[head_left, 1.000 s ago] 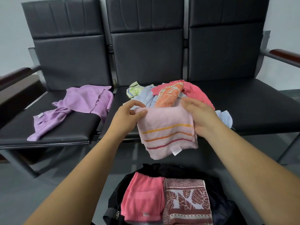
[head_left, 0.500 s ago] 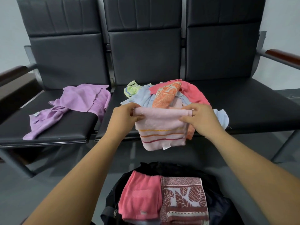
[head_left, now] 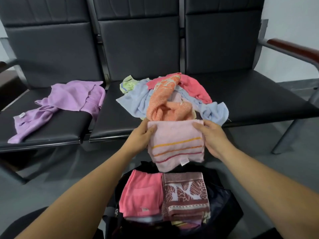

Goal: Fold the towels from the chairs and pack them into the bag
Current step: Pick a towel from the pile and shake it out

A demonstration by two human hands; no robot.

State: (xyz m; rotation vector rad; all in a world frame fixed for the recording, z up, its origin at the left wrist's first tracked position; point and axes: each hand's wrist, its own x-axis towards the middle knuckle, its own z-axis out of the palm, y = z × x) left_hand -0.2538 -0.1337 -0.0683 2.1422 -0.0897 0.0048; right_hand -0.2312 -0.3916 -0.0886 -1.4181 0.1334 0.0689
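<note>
A folded pale pink towel (head_left: 176, 144) with orange and red stripes hangs in the air between the middle seat's front edge and the bag. My left hand (head_left: 140, 138) grips its left edge and my right hand (head_left: 213, 137) grips its right edge, thumbs on top. Below it stands an open black bag (head_left: 222, 202) holding a folded coral towel (head_left: 141, 194) and a folded brown leaf-pattern towel (head_left: 185, 195). A loose heap of towels, orange (head_left: 165, 102), light blue (head_left: 136, 100) and coral (head_left: 195, 88), lies on the middle seat.
A crumpled purple towel (head_left: 69, 100) lies on the left seat (head_left: 57, 128). The right seat (head_left: 259, 100) is bare black leather. A wooden armrest (head_left: 293, 50) juts out at the right. Grey floor surrounds the bag.
Both hands have brought the pink towel down and toward me, off the heap, and it now hangs just above the bag. The view has tilted downward.
</note>
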